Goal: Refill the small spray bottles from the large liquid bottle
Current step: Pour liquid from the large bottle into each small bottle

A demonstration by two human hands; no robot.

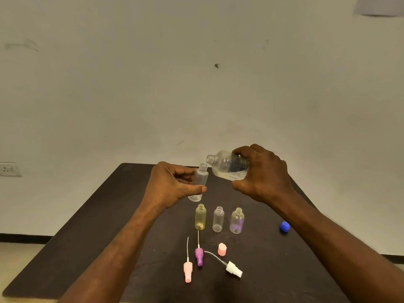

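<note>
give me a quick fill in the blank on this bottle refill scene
1. The right hand tilts the ____ bottle.
2. The left hand holds a small clear bottle with its cap ____.
3. ____ small bottles stand on the table.
4. The loose cap by the right forearm is ____.

Missing: large; off; three; blue

A plain, sparsely furnished room, perhaps a simple workroom: a dark bench (91,232) stands against a bare, scuffed pale wall (196,73) with a wall socket (9,169), a dark skirting strip (24,238) and a pale floor (19,256).
</note>
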